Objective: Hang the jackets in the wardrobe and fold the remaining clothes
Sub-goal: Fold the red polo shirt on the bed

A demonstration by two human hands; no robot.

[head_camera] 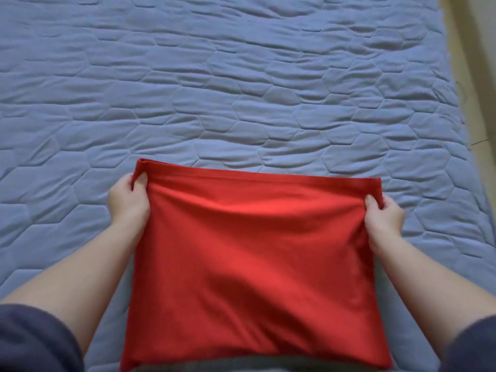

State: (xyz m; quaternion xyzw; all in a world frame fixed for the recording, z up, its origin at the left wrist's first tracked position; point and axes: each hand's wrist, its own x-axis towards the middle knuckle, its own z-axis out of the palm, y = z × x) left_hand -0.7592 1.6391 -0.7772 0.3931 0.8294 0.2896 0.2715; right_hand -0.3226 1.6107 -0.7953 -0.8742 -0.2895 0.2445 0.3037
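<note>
A red garment (252, 264), folded into a broad rectangle, is spread before me over the blue quilted bed (241, 89). Its far edge is a straight fold lying on the quilt; its near end hangs toward my body. My left hand (128, 201) pinches the far left corner, thumb on top of the cloth. At the far right corner my right hand (383, 217) pinches the fabric the same way. Both forearms run along the garment's sides. No jacket or wardrobe is in view.
The blue quilt covers nearly the whole view, wrinkled, with a hexagon stitch pattern. The bed's right edge (461, 116) borders a strip of pale floor (480, 63). Dark sleeves show at the bottom corners.
</note>
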